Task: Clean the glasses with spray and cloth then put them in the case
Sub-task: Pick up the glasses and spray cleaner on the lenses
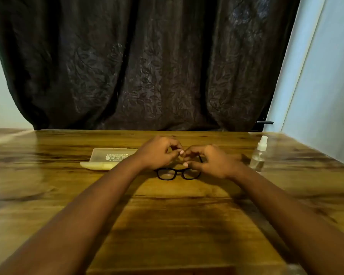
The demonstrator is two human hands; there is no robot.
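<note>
Right now I have both hands over the black-framed plastic glasses, which stand lens-down toward me on the glossy brown wooden table. My left hand and right hand are curled, fingertips meeting above the frame; whether they pinch a temple I cannot tell. The translucent yellowish case lies open on the left, the small clear spray bottle stands right, probably so each hand reaches one easily. No cloth shows.

glossy wood table, translucent plastic case
</note>
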